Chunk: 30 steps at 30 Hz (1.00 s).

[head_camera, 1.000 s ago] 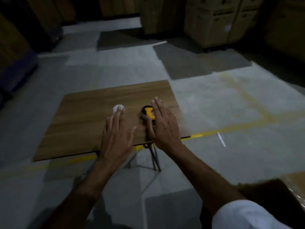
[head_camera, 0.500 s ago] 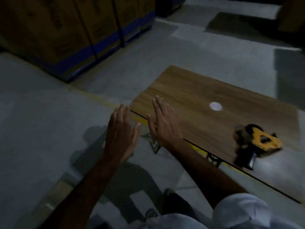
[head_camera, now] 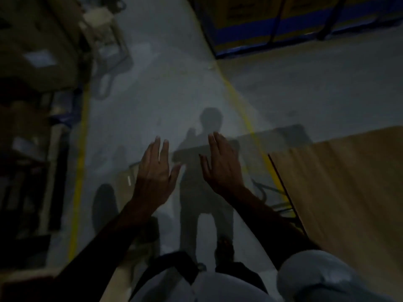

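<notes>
My left hand (head_camera: 156,173) and my right hand (head_camera: 221,163) are held out in front of me over the grey floor, fingers straight and slightly spread, holding nothing. The wooden table (head_camera: 340,182) lies to the right of my right hand, and only its near left part shows. The yellow tape dispenser and the white disc seen earlier are out of view. The scene is dim and blurred.
Yellow floor lines (head_camera: 79,162) run along the left and diagonally toward the table. Dark shelving with boxes (head_camera: 32,88) lines the left side. Cardboard boxes on a blue pallet (head_camera: 283,25) stand at the top right. My shadow (head_camera: 207,171) falls on the floor ahead.
The view has swung left, away from the table. The tape dispenser and white disc have left the frame. Both hands stay outstretched and open, now over bare floor instead of the tabletop.
</notes>
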### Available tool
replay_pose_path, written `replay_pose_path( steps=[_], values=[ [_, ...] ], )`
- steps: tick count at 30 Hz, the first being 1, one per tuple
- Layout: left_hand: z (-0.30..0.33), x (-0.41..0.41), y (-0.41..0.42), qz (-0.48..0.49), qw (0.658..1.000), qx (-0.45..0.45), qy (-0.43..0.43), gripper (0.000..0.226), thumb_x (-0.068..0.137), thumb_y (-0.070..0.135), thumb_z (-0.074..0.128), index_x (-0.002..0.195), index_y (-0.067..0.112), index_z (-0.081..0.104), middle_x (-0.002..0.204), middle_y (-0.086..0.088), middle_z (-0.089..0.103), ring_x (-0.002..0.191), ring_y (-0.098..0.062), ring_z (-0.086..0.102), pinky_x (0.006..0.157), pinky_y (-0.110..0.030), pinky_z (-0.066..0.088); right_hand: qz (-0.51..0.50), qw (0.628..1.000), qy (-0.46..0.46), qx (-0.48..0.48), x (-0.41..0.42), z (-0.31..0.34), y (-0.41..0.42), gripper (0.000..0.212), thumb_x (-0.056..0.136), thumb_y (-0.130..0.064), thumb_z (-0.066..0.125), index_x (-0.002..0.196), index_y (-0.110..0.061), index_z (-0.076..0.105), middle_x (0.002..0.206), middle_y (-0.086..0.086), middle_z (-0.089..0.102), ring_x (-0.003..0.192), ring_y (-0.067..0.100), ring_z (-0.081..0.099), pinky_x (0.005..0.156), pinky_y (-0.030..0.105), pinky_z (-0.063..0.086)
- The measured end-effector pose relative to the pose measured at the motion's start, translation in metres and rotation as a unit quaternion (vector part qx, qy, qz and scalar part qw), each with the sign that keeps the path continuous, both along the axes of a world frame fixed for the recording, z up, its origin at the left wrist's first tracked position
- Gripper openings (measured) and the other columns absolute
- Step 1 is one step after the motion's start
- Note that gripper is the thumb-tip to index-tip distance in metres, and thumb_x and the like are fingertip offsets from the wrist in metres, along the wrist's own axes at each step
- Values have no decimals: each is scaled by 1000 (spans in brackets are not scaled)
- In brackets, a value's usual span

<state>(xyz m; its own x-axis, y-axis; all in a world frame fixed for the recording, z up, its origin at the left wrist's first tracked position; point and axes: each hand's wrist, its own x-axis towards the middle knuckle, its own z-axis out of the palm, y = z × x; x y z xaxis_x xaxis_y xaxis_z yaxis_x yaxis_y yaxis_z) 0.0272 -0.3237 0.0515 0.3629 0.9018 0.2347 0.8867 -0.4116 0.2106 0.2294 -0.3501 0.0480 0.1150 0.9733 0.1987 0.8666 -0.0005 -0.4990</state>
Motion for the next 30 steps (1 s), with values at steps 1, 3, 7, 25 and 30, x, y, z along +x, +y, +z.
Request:
replay_pose_path(
  steps=[1,3,7,25,30],
  values=[
    [-7,-11,3,23,1000,-12,4,72,108,51,34,155,-2,38,161,-28,35,147,-45,36,120,-55,34,17,1000,15,-8,-8,-7,10,59,103,-26,60,151,6,44,157,28,42,146,41,42,121,46,30],
    [-17,-30,7,77,996,-52,3,74,106,51,34,153,-4,40,158,-30,37,144,-48,39,118,-56,34,45,998,37,-34,-25,-19,26,59,102,-24,62,149,7,45,155,30,43,144,44,43,120,49,33],
    [-40,-77,18,141,985,-96,29,72,102,45,47,147,-11,45,151,-37,43,138,-54,45,113,-59,39,107,990,51,-80,-70,-46,60,62,107,-34,52,156,1,37,163,25,34,151,39,33,124,46,24],
    [-272,-294,163,275,915,-294,-3,84,103,58,45,166,12,12,171,-20,9,156,-39,15,124,-49,19,147,946,36,-286,-293,-282,231,68,108,-44,44,162,-7,25,168,19,23,155,35,20,124,46,17],
    [-420,-322,194,331,862,-375,-75,88,101,59,49,166,14,9,173,-15,6,158,-33,10,126,-46,16,144,928,36,-342,-325,-413,268,72,106,-42,50,162,-5,24,164,22,28,149,38,30,121,47,26]
  ],
)
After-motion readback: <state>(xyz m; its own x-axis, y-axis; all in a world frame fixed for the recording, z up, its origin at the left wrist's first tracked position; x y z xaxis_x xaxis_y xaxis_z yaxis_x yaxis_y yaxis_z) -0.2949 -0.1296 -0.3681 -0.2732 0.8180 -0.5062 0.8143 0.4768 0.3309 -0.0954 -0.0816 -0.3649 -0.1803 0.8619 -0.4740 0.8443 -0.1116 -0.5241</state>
